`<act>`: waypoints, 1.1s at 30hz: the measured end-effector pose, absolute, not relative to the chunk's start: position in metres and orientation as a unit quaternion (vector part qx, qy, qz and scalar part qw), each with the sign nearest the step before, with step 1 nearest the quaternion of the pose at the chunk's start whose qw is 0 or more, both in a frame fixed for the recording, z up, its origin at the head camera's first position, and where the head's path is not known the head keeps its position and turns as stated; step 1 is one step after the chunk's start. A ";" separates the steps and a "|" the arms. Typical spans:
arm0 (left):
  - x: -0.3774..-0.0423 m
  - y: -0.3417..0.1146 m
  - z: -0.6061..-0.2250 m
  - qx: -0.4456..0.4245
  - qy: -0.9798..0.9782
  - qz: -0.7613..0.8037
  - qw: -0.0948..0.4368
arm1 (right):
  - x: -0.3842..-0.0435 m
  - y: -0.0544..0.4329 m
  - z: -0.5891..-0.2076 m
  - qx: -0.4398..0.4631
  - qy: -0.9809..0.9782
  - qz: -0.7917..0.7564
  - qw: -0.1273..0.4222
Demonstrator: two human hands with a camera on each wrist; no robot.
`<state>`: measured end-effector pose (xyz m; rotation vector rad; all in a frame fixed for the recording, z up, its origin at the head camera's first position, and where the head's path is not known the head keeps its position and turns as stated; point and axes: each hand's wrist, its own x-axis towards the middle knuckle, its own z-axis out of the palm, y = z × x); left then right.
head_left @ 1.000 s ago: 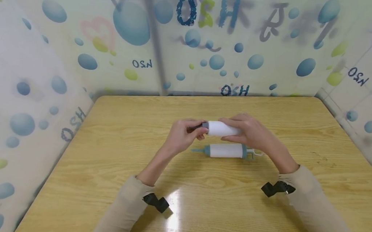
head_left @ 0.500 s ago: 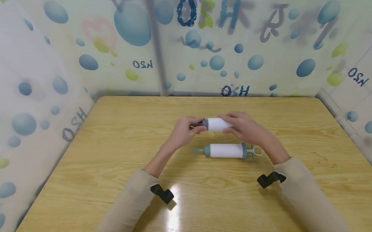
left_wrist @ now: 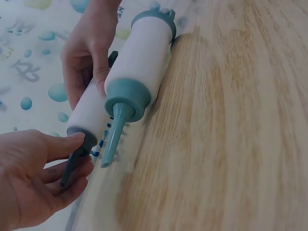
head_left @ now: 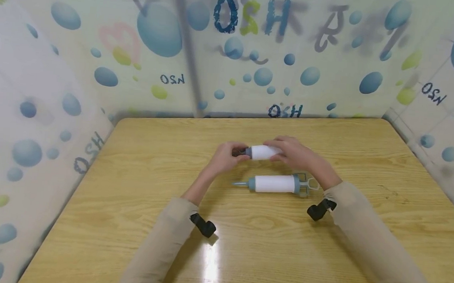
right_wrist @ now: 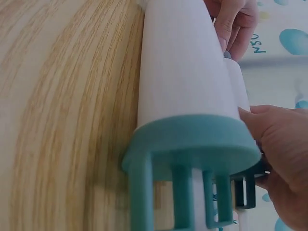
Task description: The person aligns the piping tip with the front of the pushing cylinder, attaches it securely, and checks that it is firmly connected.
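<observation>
My left hand [head_left: 226, 159] pinches the dark grey nozzle end of a smaller white-barrelled syringe [head_left: 263, 153] between thumb and fingers. At the barrel's other end, my right hand [head_left: 296, 154] grips it from the right, covering part of it. The syringe is level above the table, its nozzle pointing left. In the left wrist view, the thumb lies on the grey collar [left_wrist: 83, 139] and the thin dark nozzle [left_wrist: 71, 168] shows between the fingers. A larger syringe [head_left: 275, 184] with teal ends lies just nearer on the table, touched by neither hand.
The wooden table [head_left: 250, 250] has its far edge against a wall [head_left: 231, 84] patterned with bubbles and lettering. Walls also rise on the left and right. The larger syringe's teal nozzle [head_left: 241, 184] points left; its ring handle [head_left: 312, 183] is at the right.
Both forearms have moved slightly farther from me, the right one also leftward. The right hand sits a little more to the left, and the smaller syringe stays between the hands.
</observation>
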<state>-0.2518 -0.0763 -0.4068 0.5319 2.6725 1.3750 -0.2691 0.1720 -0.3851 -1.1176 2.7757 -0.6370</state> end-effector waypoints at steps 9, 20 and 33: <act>-0.258 -0.075 -0.411 0.172 0.888 0.415 0.099 | -0.277 0.168 -0.392 -0.331 0.916 -0.210 0.091; -0.263 -0.081 -0.415 0.169 0.886 0.417 0.115 | -0.276 0.166 -0.389 -0.308 0.919 -0.219 0.108; -0.258 -0.096 -0.400 0.218 0.882 0.410 0.076 | -0.272 0.169 -0.383 -0.296 0.924 -0.229 0.083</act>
